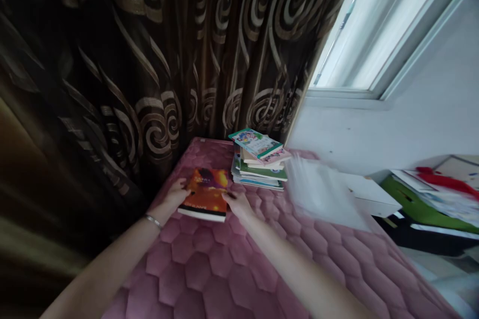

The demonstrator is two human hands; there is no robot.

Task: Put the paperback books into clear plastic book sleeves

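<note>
An orange and purple paperback book (206,192) is held between my two hands, cover up, low over the pink quilted surface (209,264). Along its left edge is my left hand (177,194), thumb on the cover. Gripping the right edge is my right hand (238,204), its thumb also on top. The fingers under the book are hidden. Whether the book rests on the quilting or is slightly lifted, I cannot tell. Just beyond my right hand stands a stack of several books (260,162), the top one green-edged and set askew.
Dark curtains (224,50) with swirl patterns hang behind and to the left. Right of the stack lies a blurred, whitish translucent thing (322,192), beside a white box (368,193). Farther right are a green item (415,202) and red cloth (447,182). A window (359,25) is above.
</note>
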